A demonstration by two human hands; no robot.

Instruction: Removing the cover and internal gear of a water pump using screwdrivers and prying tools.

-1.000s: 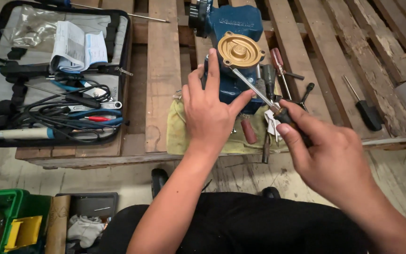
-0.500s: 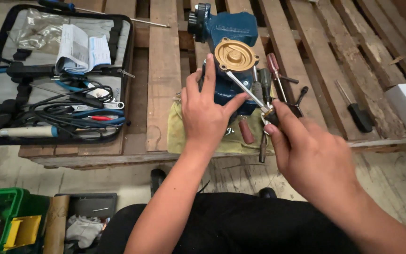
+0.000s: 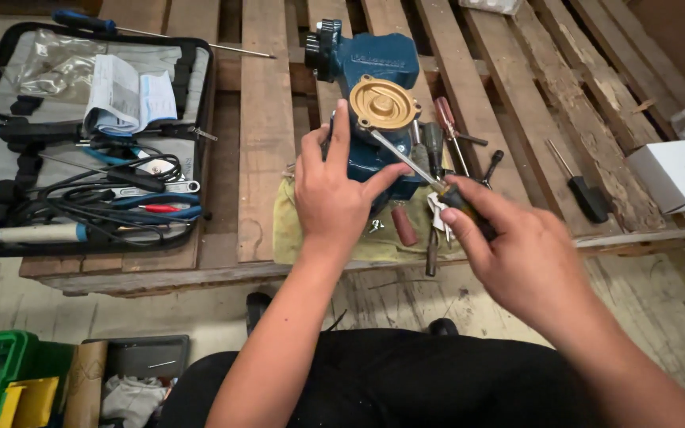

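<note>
2 hands (image 3: pixel 334 198), screwdriver (image 3: pixel 414 166) gripped, pump (image 3: pixel 374 71) steadied

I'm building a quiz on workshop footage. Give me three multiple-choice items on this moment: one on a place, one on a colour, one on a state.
1. Where does the white box sit?
A. right edge of the pallet
B. inside the tool case
C. on the floor

2. What colour is the round cover on the blue pump?
A. red
B. brass-gold
C. white

3. What is the right hand doing?
A. hanging empty
B. gripping a screwdriver
C. holding pliers

Key: 1 A, it lies at the planks' right end. 2 B, the disc is golden. 3 B, fingers wrap the handle, shaft at the cover.
</note>
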